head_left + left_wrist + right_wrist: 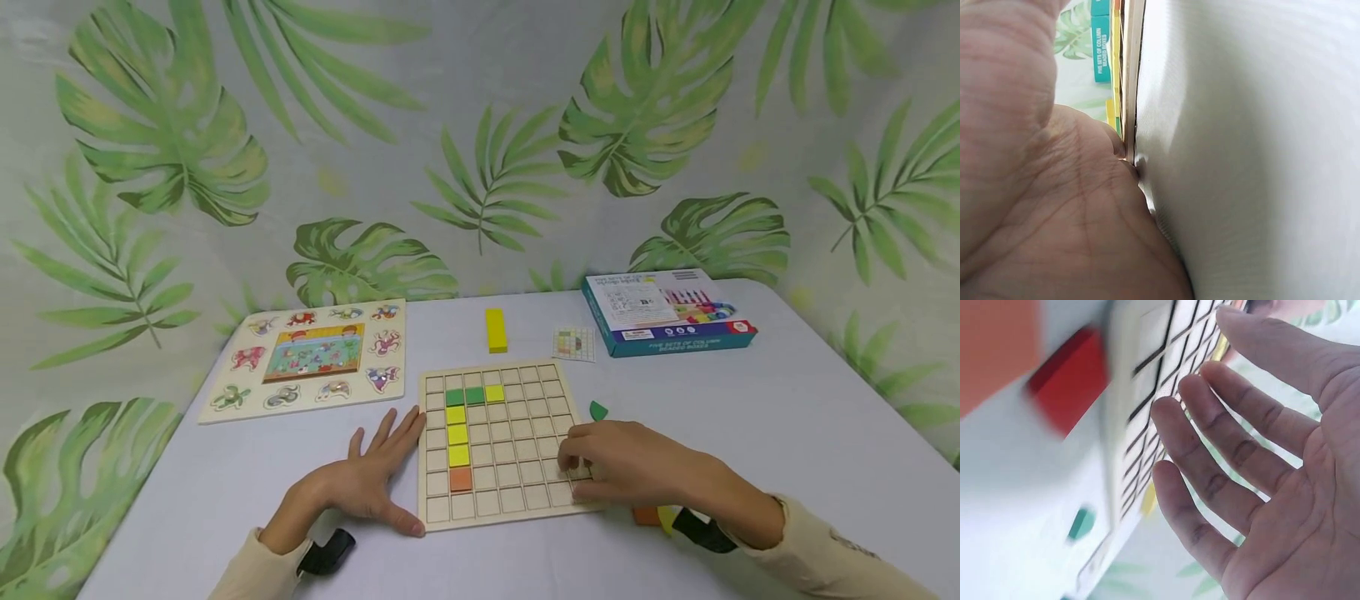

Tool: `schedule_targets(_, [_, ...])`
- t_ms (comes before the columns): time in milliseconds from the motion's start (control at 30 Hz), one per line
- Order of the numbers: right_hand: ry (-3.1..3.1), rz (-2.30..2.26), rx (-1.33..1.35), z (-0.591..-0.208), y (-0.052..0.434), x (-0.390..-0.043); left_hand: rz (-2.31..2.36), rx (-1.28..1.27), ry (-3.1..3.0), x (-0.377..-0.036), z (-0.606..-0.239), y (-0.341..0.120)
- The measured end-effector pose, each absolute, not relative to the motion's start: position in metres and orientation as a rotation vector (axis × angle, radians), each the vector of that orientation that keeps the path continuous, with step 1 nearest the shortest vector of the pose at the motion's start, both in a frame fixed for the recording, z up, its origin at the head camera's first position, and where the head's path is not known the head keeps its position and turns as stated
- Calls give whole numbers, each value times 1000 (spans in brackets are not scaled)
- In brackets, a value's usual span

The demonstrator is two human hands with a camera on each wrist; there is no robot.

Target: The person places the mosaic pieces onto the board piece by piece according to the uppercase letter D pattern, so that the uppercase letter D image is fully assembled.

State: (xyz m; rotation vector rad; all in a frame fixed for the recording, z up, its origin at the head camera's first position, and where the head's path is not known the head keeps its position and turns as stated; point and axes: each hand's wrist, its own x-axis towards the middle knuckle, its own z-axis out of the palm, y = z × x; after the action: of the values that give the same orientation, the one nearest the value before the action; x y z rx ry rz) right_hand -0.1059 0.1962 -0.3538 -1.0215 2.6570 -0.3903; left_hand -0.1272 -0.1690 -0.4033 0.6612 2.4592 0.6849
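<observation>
One box (670,315) labelled "FIVE SETS OF COLUMN BEADED BOXES"

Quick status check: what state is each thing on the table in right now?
Wooden grid board: flat, partly filled with seven coloured tiles.
Left hand: open, flat against the board's left edge.
Right hand: open, fingers resting on the board's right side.
Yellow wooden block: loose, behind the board.
Teal cardboard box: closed, lying flat.

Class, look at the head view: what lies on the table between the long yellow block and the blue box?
A small card printed with a coloured grid lies between the long yellow block and the blue box; the head view shows it.
</observation>
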Motion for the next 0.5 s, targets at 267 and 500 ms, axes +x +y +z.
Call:
schedule_targets(267, [2621,-435,-819,-347,233,-99,688,683,2466,-129,-402,-167])
schedule_targets(500, [2545,-460,-693,-351,250,-89,694,688,2455,-127,-401,-169])
